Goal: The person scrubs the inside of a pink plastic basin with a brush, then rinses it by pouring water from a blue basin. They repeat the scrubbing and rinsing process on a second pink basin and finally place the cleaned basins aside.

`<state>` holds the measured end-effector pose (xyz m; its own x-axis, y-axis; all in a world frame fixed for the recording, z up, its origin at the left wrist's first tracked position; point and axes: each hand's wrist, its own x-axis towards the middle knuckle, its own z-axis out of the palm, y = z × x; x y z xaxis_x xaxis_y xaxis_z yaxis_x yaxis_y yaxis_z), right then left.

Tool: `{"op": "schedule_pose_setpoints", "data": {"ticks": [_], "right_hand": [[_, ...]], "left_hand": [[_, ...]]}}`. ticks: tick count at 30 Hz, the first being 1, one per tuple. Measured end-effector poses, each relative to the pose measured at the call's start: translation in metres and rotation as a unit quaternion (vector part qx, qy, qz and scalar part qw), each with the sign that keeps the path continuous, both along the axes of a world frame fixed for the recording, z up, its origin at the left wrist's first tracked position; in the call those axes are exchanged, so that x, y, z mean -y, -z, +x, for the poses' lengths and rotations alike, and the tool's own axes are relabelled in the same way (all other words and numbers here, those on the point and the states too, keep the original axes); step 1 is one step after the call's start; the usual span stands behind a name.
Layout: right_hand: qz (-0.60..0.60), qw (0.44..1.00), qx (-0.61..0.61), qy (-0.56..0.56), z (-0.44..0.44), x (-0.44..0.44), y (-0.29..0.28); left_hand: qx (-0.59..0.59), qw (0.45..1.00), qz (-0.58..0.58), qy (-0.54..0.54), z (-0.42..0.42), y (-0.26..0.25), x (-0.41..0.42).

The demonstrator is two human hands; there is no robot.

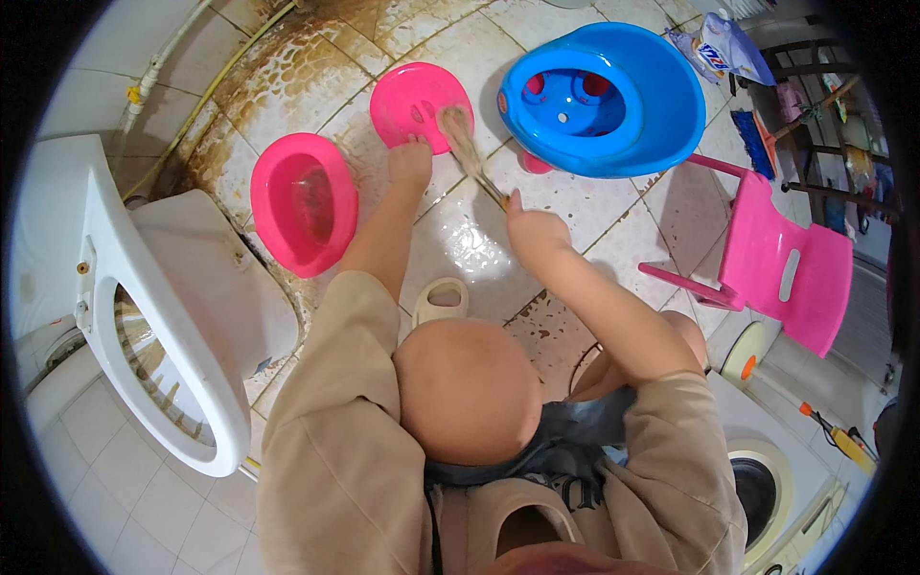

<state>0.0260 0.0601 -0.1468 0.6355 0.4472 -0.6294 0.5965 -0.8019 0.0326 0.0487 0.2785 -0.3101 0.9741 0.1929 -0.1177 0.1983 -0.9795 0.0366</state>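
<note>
My left hand (411, 164) grips the near edge of a flat pink plastic lid (402, 93) above the tiled floor. In my right hand (537, 233) is the thin handle of a brush (463, 140) with long, pale, wet-looking bristles. The bristle tips lie against the lid's right side. A pink plastic potty bowl (269, 208) sits left of my left forearm, with a little cloudy liquid or residue inside. Beyond my right hand stands a blue child's potty seat (665, 108) with an oval opening. A small pink part (535, 163) shows under its near edge.
At left stands a white toilet (228, 431) with its seat ring. A pink child's chair (762, 244) is at right, near a blue-bristled broom (753, 144) and a purple detergent bag (729, 50). A yellow hose (215, 83) runs along the stained wall edge. Wet tiles (471, 241) glisten.
</note>
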Motion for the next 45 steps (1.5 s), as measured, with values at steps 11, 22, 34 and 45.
{"op": "schedule_pose_setpoints", "data": {"ticks": [11, 22, 34, 45], "right_hand": [[-0.053, 0.998, 0.006, -0.018, 0.024, 0.007, 0.001], [-0.105, 0.988, 0.005, -0.116, 0.03, 0.007, -0.016], [-0.134, 0.965, 0.051, -0.221, 0.048, 0.001, -0.048], [-0.151, 0.942, 0.107, -0.281, 0.052, -0.009, -0.063]], "left_hand": [[-0.025, 0.999, -0.03, -0.024, 0.005, -0.004, 0.009], [0.021, 0.999, -0.02, 0.019, -0.004, 0.01, -0.004], [0.002, 1.0, -0.017, 0.017, -0.001, 0.002, -0.005], [0.033, 0.999, -0.015, 0.02, 0.002, 0.009, -0.006]]}}
